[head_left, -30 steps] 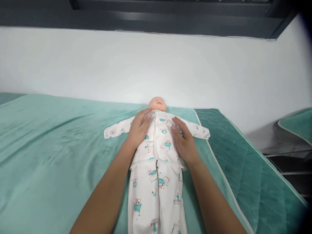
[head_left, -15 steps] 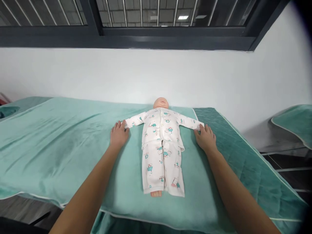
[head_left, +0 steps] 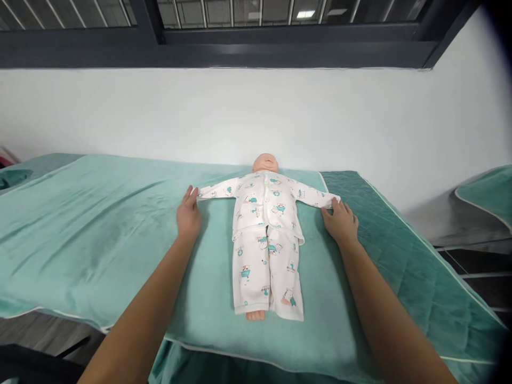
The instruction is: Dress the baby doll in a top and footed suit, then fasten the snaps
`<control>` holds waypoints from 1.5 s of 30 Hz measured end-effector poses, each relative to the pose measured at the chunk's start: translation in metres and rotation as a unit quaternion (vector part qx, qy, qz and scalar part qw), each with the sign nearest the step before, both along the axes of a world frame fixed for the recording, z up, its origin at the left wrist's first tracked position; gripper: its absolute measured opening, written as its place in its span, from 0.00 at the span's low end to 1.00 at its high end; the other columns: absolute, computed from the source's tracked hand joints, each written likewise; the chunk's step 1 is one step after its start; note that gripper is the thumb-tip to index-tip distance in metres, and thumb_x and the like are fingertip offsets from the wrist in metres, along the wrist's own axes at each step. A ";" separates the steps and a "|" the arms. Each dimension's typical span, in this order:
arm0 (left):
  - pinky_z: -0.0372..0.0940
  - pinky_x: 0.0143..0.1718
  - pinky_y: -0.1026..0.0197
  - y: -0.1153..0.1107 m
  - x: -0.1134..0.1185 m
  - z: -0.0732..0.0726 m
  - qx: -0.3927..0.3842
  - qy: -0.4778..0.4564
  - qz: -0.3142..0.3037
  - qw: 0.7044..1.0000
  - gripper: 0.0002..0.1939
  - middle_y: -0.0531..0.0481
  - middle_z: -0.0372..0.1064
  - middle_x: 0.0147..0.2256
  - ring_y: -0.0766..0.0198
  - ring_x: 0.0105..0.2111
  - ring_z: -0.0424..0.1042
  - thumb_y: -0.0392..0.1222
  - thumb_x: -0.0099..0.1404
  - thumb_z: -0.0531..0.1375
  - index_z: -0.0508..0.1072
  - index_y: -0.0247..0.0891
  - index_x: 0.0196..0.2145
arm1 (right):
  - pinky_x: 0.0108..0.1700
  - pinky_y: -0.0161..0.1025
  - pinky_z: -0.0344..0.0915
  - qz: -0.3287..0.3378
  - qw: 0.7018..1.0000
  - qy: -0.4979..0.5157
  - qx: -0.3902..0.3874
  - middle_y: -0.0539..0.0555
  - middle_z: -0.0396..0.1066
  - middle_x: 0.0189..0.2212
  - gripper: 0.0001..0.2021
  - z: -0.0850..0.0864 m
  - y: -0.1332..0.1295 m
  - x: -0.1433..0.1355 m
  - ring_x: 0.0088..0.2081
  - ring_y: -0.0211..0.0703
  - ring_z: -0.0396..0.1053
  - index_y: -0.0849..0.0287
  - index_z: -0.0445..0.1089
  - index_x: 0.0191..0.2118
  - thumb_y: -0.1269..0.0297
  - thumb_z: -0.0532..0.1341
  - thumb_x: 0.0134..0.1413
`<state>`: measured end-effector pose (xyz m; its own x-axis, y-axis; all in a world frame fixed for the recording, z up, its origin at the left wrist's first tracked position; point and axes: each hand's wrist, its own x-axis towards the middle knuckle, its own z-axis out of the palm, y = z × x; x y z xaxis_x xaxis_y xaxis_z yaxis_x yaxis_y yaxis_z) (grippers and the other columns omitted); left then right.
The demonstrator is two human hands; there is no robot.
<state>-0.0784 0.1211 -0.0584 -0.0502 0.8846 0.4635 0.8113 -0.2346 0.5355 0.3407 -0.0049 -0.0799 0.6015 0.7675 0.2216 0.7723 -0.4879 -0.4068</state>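
A baby doll (head_left: 265, 162) lies on its back on a green cover (head_left: 216, 298), its head toward the wall. It wears a white printed top (head_left: 264, 205) and white printed trousers (head_left: 252, 272), with toes showing below one trouser leg. Both sleeves are stretched out sideways. My left hand (head_left: 189, 215) pinches the cuff of the sleeve on the left between thumb and fingers. At the end of the other sleeve, my right hand (head_left: 341, 220) grips the cuff, its fingertips at the edge of the cloth.
Behind the bed is a white wall (head_left: 248, 112) with a dark barred window frame (head_left: 288, 50) above. A darker quilted cover (head_left: 404, 256) lies at the right. Another green padded piece (head_left: 490, 194) stands at the far right, by metal bars.
The sleeve on the left is straighter and reaches further out, with my left hand moved up and outward. My right hand has shifted slightly outward with its cuff. The view has tilted a little.
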 end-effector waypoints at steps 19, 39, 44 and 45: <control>0.53 0.62 0.39 0.006 0.012 -0.002 -0.093 0.143 0.078 0.982 0.27 0.38 0.54 0.67 0.45 0.66 0.52 0.41 0.69 0.45 0.64 0.35 0.63 | 0.65 0.61 0.49 -0.013 0.999 -0.020 0.046 0.70 0.51 0.67 0.30 0.004 0.000 -0.003 0.67 0.63 0.49 0.68 0.58 0.65 0.56 0.51 0.63; 0.54 0.60 0.41 0.008 0.021 -0.008 -0.075 0.161 0.097 0.979 0.25 0.38 0.59 0.64 0.47 0.64 0.55 0.41 0.68 0.44 0.66 0.35 0.59 | 0.65 0.67 0.48 0.352 0.924 -0.053 0.138 0.56 0.56 0.66 0.04 0.026 -0.171 -0.191 0.68 0.60 0.48 0.55 0.68 0.41 0.67 0.60 0.60; 0.55 0.59 0.42 0.008 0.022 -0.008 -0.070 0.169 0.101 0.978 0.24 0.38 0.61 0.63 0.48 0.63 0.57 0.41 0.68 0.45 0.68 0.35 0.57 | 0.65 0.67 0.47 0.326 0.930 -0.059 0.157 0.57 0.59 0.65 0.06 0.032 -0.175 -0.207 0.68 0.59 0.49 0.56 0.67 0.40 0.74 0.58 0.59; 0.55 0.59 0.42 0.008 0.023 -0.008 -0.068 0.169 0.102 0.978 0.24 0.38 0.61 0.63 0.48 0.63 0.57 0.41 0.68 0.45 0.68 0.35 0.57 | 0.65 0.67 0.47 0.334 0.927 -0.053 0.165 0.57 0.59 0.64 0.07 0.034 -0.177 -0.208 0.68 0.59 0.49 0.56 0.67 0.40 0.74 0.57 0.59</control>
